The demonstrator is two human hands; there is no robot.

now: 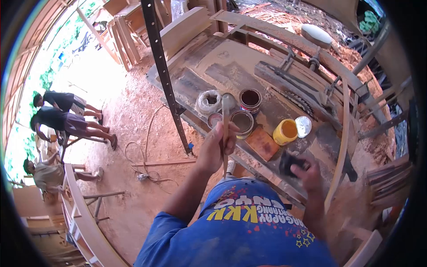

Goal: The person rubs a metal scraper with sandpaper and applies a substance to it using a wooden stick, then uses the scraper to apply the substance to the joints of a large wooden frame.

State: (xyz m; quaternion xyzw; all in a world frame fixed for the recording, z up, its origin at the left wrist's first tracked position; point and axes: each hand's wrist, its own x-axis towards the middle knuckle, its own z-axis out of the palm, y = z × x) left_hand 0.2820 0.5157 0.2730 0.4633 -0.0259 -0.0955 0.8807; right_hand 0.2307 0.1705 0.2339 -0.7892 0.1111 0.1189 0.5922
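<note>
My left hand (217, 149) is closed around a long thin wooden stick (225, 127) with a pale flattened tip, held upright in front of the cans. My right hand (309, 178) is closed on a dark, blurred object (290, 164) near the table's front edge; its kind I cannot tell. Between the hands lies a reddish-brown square board (262, 143). Beside it stand an open yellow tub (285, 132) and a round whitish lid (303, 127). An open can with grey-brown contents (242, 122) and one with dark contents (250, 99) stand farther left. Near them sits a white plastic-wrapped container (208, 102).
A perforated dark metal post (165, 75) rises at the table's left. A toothed saw blade (293, 100) and clamps (313, 62) lie on the worktable (191, 58). A cord (149, 155) winds over the dusty ground. Several people (66, 118) are at the left, beside a curved wooden frame (84, 213).
</note>
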